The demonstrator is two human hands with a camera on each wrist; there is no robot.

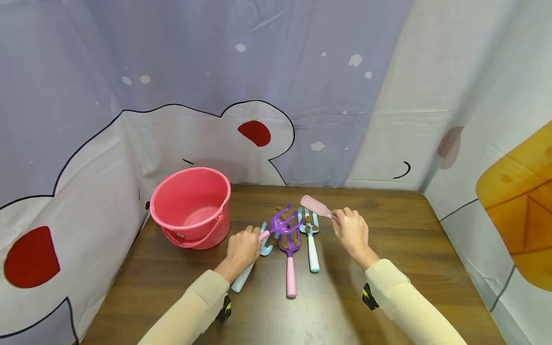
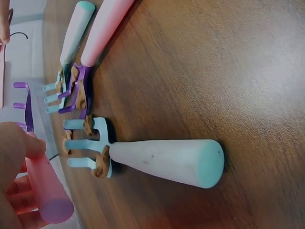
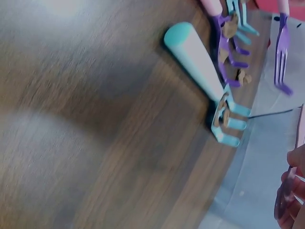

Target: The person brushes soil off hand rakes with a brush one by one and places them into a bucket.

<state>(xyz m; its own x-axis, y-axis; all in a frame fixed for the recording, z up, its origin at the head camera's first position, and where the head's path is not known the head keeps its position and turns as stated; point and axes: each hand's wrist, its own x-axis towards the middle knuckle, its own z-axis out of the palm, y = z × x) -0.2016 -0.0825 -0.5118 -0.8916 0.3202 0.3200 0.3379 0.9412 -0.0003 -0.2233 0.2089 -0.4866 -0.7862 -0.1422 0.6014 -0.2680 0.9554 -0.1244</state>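
Note:
My left hand grips the pink handle of a small garden rake with purple tines, raised over the other rakes. In my right hand is a pale pink brush with a flat, speckled head, held to the right of the purple tines. On the table below lie a light blue rake near my left hand, a purple rake with a pink handle in the middle, and another light blue rake nearer my right hand. Brown, mud-like lumps cling to the tines of these rakes.
A pink bucket stands upright at the back left of the wooden table, its handle hanging down in front. A printed cloth hangs behind the table and along its sides.

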